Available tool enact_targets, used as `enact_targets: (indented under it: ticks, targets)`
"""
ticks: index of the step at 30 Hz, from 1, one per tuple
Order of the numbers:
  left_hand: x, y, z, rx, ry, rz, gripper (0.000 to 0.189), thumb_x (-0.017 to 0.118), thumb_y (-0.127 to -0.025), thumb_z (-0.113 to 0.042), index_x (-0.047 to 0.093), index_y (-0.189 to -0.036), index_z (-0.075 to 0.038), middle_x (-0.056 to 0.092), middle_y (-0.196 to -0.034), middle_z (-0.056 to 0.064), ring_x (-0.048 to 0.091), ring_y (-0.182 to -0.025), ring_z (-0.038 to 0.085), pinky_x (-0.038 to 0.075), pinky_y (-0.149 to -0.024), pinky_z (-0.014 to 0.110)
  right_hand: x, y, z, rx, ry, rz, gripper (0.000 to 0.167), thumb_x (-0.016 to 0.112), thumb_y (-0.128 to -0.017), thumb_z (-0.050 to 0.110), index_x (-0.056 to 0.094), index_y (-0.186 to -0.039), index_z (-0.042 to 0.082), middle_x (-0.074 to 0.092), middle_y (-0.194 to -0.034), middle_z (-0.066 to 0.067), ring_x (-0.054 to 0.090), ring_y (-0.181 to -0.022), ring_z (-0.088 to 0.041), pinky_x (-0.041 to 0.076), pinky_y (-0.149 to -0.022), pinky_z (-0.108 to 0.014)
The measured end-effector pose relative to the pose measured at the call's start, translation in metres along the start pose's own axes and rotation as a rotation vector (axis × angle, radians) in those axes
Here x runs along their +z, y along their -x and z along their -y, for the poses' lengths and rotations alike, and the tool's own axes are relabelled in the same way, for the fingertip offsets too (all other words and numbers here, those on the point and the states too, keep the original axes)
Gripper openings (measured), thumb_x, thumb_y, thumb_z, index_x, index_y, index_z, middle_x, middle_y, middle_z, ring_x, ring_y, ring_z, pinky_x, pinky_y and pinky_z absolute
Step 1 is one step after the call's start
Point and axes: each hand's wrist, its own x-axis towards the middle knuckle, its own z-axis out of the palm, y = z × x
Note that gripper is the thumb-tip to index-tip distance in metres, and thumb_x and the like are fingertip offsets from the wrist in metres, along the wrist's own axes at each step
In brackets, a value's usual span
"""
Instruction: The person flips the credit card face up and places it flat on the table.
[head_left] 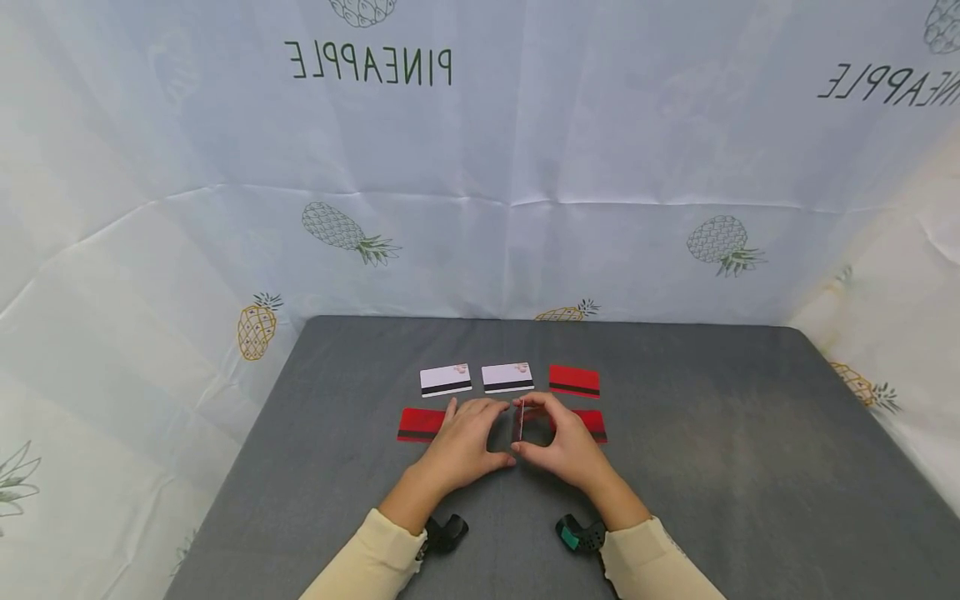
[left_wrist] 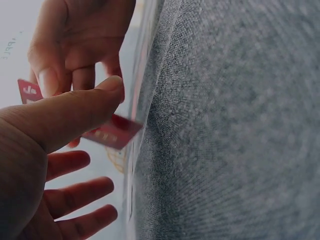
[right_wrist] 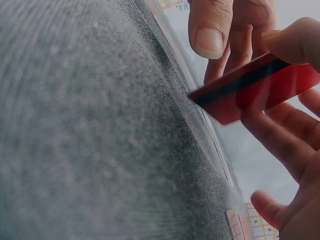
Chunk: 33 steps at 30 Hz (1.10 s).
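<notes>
The right hand (head_left: 558,437) pinches a thin, stiff red card (right_wrist: 235,95) with a shiny face, square ends and a dark stripe. The card stands on its side between the two hands. The left hand (head_left: 465,442) is spread wide close by; whether it touches the card is hard to tell. Flat cards lie in two rows around the hands: two white cards (head_left: 507,377) and a red one (head_left: 574,381) at the back, and red ones (head_left: 417,423) partly under the hands. The table (head_left: 712,458) has a gray, rough, woven top. Behind it hangs a creased white cloth (head_left: 600,150) with pineapples and backward letters.
</notes>
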Motion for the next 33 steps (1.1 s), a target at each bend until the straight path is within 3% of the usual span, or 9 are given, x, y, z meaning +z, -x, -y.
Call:
enact_targets:
  ticks: [7,15,19,24,30,33]
  targets:
    - [0.0002,0.0006,0.0004,-0.001,0.017,0.005,0.073,0.084,-0.077,-0.037,0.053,-0.140,-0.017,0.058,-0.137,0.002,0.049,-0.132,0.023,0.020,-0.114,0.067,0.0012,0.0002,0.0007,0.019,-0.154,0.041,0.059,0.080,-0.078,0.003,0.052,-0.128,0.017,0.061,-0.127,-0.004,0.070,-0.104,-0.018,0.056,-0.091,-0.040]
    - [0.0012,0.0013,0.0006,0.004,0.012,-0.008,0.065,0.081,-0.081,-0.034,0.054,-0.138,-0.017,0.059,-0.134,0.001,0.050,-0.130,0.022,0.021,-0.113,0.068,0.0003,0.0005,0.0011,0.033,-0.192,0.034,0.058,0.080,-0.078,0.004,0.052,-0.128,0.013,0.065,-0.125,-0.008,0.067,-0.108,-0.022,0.054,-0.094,-0.035]
    - [0.0004,0.0014,0.0008,-0.011,0.005,-0.009,0.063,0.081,-0.081,-0.032,0.055,-0.137,-0.017,0.060,-0.132,0.001,0.051,-0.129,0.023,0.021,-0.113,0.068,0.0000,0.0005,0.0005,0.038,-0.151,0.030,0.058,0.081,-0.078,0.007,0.052,-0.128,0.017,0.064,-0.129,-0.001,0.061,-0.121,-0.021,0.049,-0.101,-0.045]
    - [-0.0012,0.0005,0.0036,-0.057,-0.008,-0.012,0.064,0.084,-0.077,-0.032,0.057,-0.133,-0.018,0.060,-0.132,0.001,0.050,-0.129,0.024,0.021,-0.113,0.067,0.0003,-0.0004,-0.0009,0.060,-0.034,0.015,0.056,0.081,-0.076,0.013,0.052,-0.123,0.021,0.051,-0.147,0.003,0.028,-0.148,-0.027,0.034,-0.108,-0.063]
    - [-0.0031,-0.0007,0.0082,-0.078,-0.006,-0.021,0.062,0.085,-0.075,-0.033,0.058,-0.130,-0.019,0.059,-0.130,0.001,0.048,-0.129,0.025,0.021,-0.113,0.067,0.0010,-0.0029,-0.0024,0.074,0.090,-0.017,0.053,0.082,-0.070,0.019,0.055,-0.115,0.023,0.039,-0.155,-0.006,0.012,-0.151,-0.034,0.008,-0.110,-0.076]
    - [-0.0043,-0.0010,0.0095,-0.092,-0.001,-0.023,0.064,0.086,-0.074,-0.033,0.058,-0.129,-0.018,0.059,-0.130,0.002,0.048,-0.129,0.025,0.021,-0.113,0.067,0.0008,-0.0038,-0.0039,0.094,0.144,-0.024,0.052,0.082,-0.069,0.022,0.058,-0.115,0.022,0.036,-0.157,-0.009,0.010,-0.151,-0.036,0.004,-0.110,-0.076]
